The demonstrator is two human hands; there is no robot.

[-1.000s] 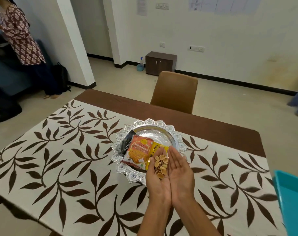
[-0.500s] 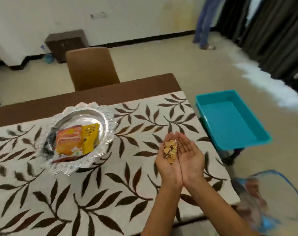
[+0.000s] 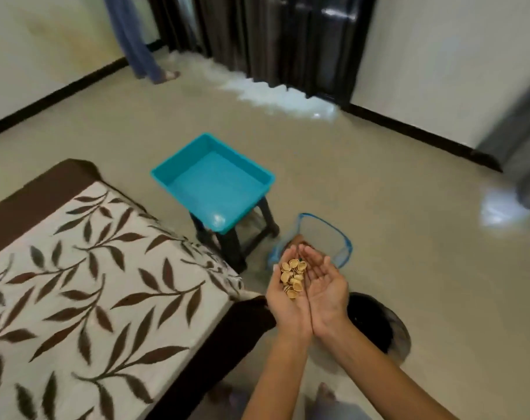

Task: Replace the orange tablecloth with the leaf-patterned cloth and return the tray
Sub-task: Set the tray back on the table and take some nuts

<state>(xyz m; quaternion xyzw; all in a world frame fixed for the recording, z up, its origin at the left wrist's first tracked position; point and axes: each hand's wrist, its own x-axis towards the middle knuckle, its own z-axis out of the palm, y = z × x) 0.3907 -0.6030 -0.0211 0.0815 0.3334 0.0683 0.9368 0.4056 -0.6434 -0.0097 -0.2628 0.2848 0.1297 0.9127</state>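
**Two cupped hands, one load of shells, carried off the table**

Two hands held side by side, palms up: your left hand (image 3: 288,294) and right hand (image 3: 325,287) touch along their inner edges. Fingers are half curled into a shallow bowl, not closed. One heap of shells (image 3: 293,277) lies mostly on your left palm; roughly fifteen to twenty pieces, too overlapped for an exact count.

Change since a second ago: you have turned right. Your hands, then above the silver tray on the table, now hang past the table corner, over the floor. The tray has left the view, so its place cannot be told now.

Meaning for the task, as a judgement: the cloth swap looks done and the tray looked back on it; this is cleanup, with the shells likely bound for a bin.

Counted items:
- One leaf cloth (image 3: 84,286), spread on the table, lower left.
- One table (image 3: 21,198), brown edge showing.
- One teal tub (image 3: 215,183), on one dark stool (image 3: 231,241).
- One clear bin (image 3: 327,237) with blue rim, just beyond your fingertips.
- One black bin (image 3: 375,322), beside your right wrist.
- No orange cloth in view.
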